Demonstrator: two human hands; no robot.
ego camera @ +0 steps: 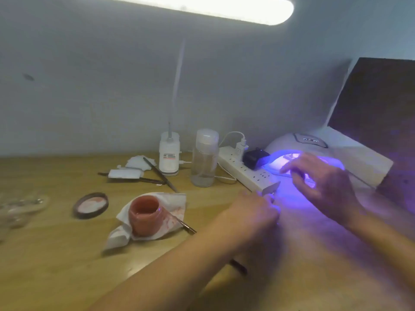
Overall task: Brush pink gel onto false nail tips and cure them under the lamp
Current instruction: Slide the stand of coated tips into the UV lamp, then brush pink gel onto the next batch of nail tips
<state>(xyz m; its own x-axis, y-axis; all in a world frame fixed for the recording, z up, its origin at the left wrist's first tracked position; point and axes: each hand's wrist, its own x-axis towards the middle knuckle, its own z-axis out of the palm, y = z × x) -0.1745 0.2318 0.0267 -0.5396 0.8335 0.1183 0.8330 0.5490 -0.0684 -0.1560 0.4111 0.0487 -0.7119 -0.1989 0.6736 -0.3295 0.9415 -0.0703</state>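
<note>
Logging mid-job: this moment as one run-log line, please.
white dome lamp: lit violet | right hand: open at lamp mouth | left hand: curled before it, grip unclear | pink gel jar: open on white tissue

- Overhead strip light [202,7] blown out white at the top edge; wall [89,97] under it dim, flat grey-blue.
- Curing lamp [298,142] spills violet glow from its mouth across the right of the surface [56,254].
- Whole frame soft and motion-smeared; clear items [22,207] at the left edge unreadable.
- Wide-angle bend at the edges.
- Soft shadows under the forearms.
</note>
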